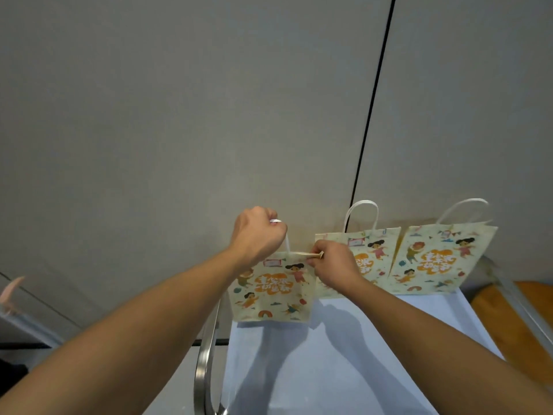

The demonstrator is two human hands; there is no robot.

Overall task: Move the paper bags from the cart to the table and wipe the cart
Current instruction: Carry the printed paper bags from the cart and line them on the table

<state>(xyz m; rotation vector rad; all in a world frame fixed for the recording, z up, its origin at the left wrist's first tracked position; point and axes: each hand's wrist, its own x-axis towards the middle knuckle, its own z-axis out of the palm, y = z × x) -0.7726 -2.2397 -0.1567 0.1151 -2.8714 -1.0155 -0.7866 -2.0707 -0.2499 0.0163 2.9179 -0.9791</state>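
Your left hand [257, 232] fists the near bag [273, 290]'s handle, your right hand [335, 266] pinches its rim; it hangs upright just over the cart [344, 369]'s left edge.

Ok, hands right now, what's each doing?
Left hand: closed on the handle of the near paper bag.
Right hand: pinching that bag's top edge.

A cream cartoon-print paper bag [272, 290] hangs upright from the left hand's fingers [259, 232], its rim pinched by the right hand's fingertips [319, 255]; two matching bags [366, 259] stand upright just beyond on the cart [344, 363].
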